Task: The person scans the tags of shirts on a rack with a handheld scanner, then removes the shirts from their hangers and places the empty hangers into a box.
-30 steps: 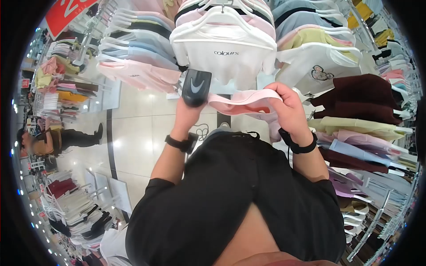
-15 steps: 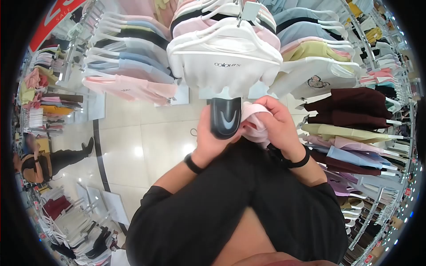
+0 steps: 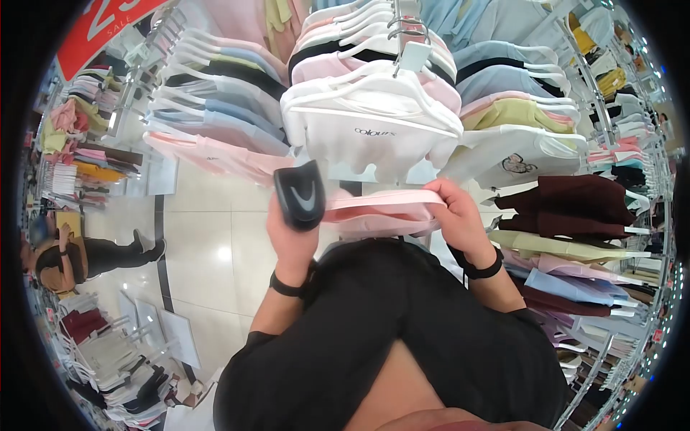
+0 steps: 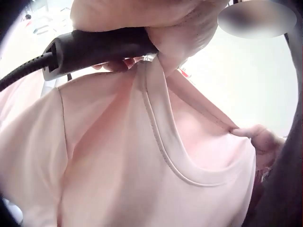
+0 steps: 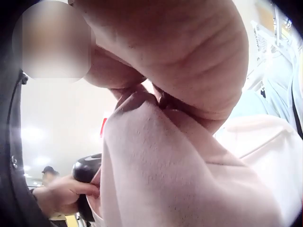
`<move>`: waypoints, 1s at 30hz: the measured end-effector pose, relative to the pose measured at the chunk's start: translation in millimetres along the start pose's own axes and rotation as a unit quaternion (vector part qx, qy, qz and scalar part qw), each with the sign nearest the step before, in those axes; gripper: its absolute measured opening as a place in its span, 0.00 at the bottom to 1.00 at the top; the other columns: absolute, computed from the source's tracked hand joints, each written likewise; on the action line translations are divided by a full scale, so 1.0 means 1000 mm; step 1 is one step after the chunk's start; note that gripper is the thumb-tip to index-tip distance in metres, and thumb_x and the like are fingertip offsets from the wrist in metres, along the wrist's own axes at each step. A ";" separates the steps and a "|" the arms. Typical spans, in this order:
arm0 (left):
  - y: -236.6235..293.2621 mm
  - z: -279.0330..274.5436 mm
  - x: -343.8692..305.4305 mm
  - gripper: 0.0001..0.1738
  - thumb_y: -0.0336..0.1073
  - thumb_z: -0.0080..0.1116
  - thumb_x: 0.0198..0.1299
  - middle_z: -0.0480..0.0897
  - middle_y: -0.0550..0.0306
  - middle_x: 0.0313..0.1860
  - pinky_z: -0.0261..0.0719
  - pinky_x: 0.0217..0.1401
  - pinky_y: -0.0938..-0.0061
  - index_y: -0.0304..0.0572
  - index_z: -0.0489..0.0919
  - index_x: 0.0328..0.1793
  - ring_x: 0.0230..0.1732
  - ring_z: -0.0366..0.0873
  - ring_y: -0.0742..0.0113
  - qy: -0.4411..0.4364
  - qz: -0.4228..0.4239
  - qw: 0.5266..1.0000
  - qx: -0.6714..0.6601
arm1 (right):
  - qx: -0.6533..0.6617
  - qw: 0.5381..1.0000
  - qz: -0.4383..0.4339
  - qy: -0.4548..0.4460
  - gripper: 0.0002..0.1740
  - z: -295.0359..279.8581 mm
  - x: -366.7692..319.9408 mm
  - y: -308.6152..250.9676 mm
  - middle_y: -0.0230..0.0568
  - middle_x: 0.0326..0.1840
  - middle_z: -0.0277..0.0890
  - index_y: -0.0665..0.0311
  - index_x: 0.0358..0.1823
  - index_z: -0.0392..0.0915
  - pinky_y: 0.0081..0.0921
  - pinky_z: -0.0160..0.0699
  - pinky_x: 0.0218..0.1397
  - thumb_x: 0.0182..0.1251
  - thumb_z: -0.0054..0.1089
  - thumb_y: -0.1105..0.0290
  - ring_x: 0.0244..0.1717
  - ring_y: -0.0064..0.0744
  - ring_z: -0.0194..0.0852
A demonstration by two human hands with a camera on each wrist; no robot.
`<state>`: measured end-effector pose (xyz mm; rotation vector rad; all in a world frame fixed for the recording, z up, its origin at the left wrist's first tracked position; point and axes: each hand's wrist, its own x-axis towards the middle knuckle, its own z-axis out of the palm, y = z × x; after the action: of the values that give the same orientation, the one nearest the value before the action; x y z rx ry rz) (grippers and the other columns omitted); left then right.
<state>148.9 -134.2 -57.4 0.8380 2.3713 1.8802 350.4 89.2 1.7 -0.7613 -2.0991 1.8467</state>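
A pale pink garment (image 3: 381, 215) is stretched between both hands in front of the body. My left hand (image 3: 291, 241) holds a black handheld device (image 3: 300, 197) and pinches one end of the neckline (image 4: 161, 118) in the left wrist view; a cable runs from the device. The other end of the neckline is pinched between thumb and fingers of my right hand (image 3: 460, 223). In the right wrist view the pink fabric (image 5: 156, 161) hangs from the right fingers (image 5: 180, 61). The garment's lower part is hidden in the head view.
White shirts on hangers (image 3: 374, 136) hang straight ahead, with pink and blue ones (image 3: 215, 154) to the left. Dark and pastel clothes (image 3: 575, 208) hang close on the right. A person (image 3: 72, 251) stands at far left, below a red sale sign (image 3: 108, 32).
The hands came together with the pink fabric bunched, then moved apart again, stretching it. The left hand has moved left with the black device. The hanging shirts sit lower in view.
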 end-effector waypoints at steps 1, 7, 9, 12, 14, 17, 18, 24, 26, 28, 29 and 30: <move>0.000 0.001 0.002 0.25 0.20 0.73 0.54 0.87 0.52 0.49 0.80 0.58 0.71 0.31 0.80 0.60 0.50 0.84 0.66 0.019 0.008 1.000 -0.009 | -0.038 0.999 0.002 -0.022 0.10 -0.004 0.001 0.001 0.36 0.44 0.84 0.68 0.53 0.79 0.23 0.78 0.49 0.74 0.56 0.78 0.45 0.21 0.79; 0.003 -0.015 -0.015 0.27 0.17 0.72 0.53 0.86 0.51 0.53 0.79 0.62 0.70 0.29 0.78 0.61 0.54 0.84 0.64 0.059 -0.020 0.998 -0.002 | -0.195 0.958 -0.050 -0.204 0.16 -0.025 0.023 0.021 0.45 0.48 0.85 0.65 0.55 0.80 0.39 0.81 0.52 0.66 0.67 0.74 0.48 0.49 0.84; 0.001 -0.019 -0.025 0.30 0.16 0.70 0.52 0.85 0.52 0.54 0.80 0.62 0.70 0.30 0.76 0.63 0.54 0.84 0.63 0.059 -0.038 0.998 -0.008 | -0.190 0.962 -0.184 -0.062 0.19 -0.026 0.035 0.016 0.47 0.53 0.83 0.65 0.56 0.79 0.41 0.79 0.57 0.64 0.71 0.72 0.54 0.50 0.81; -0.001 -0.023 -0.036 0.32 0.16 0.70 0.51 0.84 0.53 0.55 0.79 0.62 0.70 0.30 0.75 0.65 0.55 0.84 0.63 0.052 -0.058 0.997 -0.013 | -0.300 0.889 -0.308 0.159 0.25 -0.046 0.074 0.024 0.47 0.59 0.80 0.63 0.58 0.79 0.43 0.76 0.62 0.61 0.77 0.67 0.60 0.51 0.77; 0.010 -0.023 -0.035 0.33 0.16 0.70 0.51 0.84 0.53 0.55 0.79 0.64 0.70 0.31 0.75 0.66 0.56 0.83 0.64 0.052 -0.079 0.995 -0.024 | -0.355 0.860 -0.294 0.220 0.24 -0.056 0.094 0.031 0.47 0.55 0.81 0.63 0.57 0.80 0.44 0.76 0.61 0.62 0.77 0.67 0.58 0.51 0.78; 0.013 -0.028 -0.034 0.33 0.17 0.70 0.51 0.84 0.53 0.55 0.79 0.64 0.69 0.31 0.75 0.66 0.56 0.83 0.64 0.060 -0.073 0.995 -0.013 | -0.396 0.843 -0.275 0.238 0.20 -0.058 0.109 0.043 0.45 0.50 0.82 0.63 0.54 0.81 0.44 0.77 0.57 0.63 0.76 0.68 0.54 0.51 0.80; 0.009 -0.032 -0.034 0.33 0.17 0.70 0.51 0.84 0.54 0.54 0.79 0.63 0.70 0.31 0.75 0.66 0.55 0.83 0.64 0.053 -0.077 0.995 -0.017 | -0.405 0.843 -0.267 0.232 0.18 -0.055 0.111 0.043 0.44 0.48 0.82 0.64 0.53 0.81 0.44 0.78 0.55 0.63 0.76 0.69 0.52 0.51 0.80; 0.015 -0.047 -0.021 0.30 0.17 0.66 0.53 0.85 0.55 0.53 0.82 0.56 0.72 0.31 0.76 0.65 0.52 0.83 0.66 0.033 -0.075 0.992 -0.095 | -0.341 0.876 -0.291 0.181 0.12 -0.035 0.107 0.050 0.45 0.41 0.82 0.65 0.50 0.82 0.41 0.79 0.46 0.70 0.70 0.69 0.41 0.49 0.82; 0.019 -0.048 -0.016 0.28 0.17 0.64 0.54 0.85 0.55 0.53 0.82 0.56 0.71 0.31 0.77 0.64 0.52 0.83 0.65 0.034 -0.082 0.988 -0.129 | -0.249 0.923 -0.215 0.201 0.11 -0.029 0.103 0.061 0.47 0.37 0.82 0.66 0.51 0.81 0.38 0.79 0.43 0.74 0.68 0.68 0.37 0.48 0.81; 0.020 -0.054 -0.011 0.27 0.18 0.64 0.54 0.85 0.54 0.53 0.81 0.59 0.70 0.31 0.78 0.63 0.52 0.84 0.65 0.029 -0.118 0.985 -0.126 | -0.203 0.935 -0.194 0.216 0.11 -0.027 0.101 0.061 0.48 0.35 0.82 0.67 0.51 0.81 0.36 0.78 0.41 0.77 0.66 0.67 0.33 0.47 0.80; 0.019 -0.057 -0.010 0.26 0.18 0.64 0.55 0.86 0.54 0.53 0.80 0.61 0.70 0.31 0.79 0.63 0.53 0.84 0.65 0.026 -0.137 0.982 -0.124 | -0.203 0.930 -0.211 0.223 0.11 -0.029 0.099 0.059 0.47 0.34 0.82 0.67 0.51 0.81 0.35 0.78 0.40 0.78 0.65 0.66 0.32 0.46 0.80; 0.016 -0.059 -0.007 0.27 0.18 0.63 0.55 0.86 0.54 0.54 0.80 0.62 0.69 0.31 0.78 0.63 0.53 0.84 0.64 0.028 -0.125 0.987 -0.101 | -0.204 0.924 -0.228 0.229 0.12 -0.031 0.096 0.058 0.47 0.33 0.82 0.67 0.52 0.80 0.34 0.77 0.39 0.79 0.64 0.65 0.31 0.45 0.79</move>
<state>142.1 -188.3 -28.1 0.4538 2.1462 2.0161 298.6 170.3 -64.4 -0.6344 -2.1188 0.8987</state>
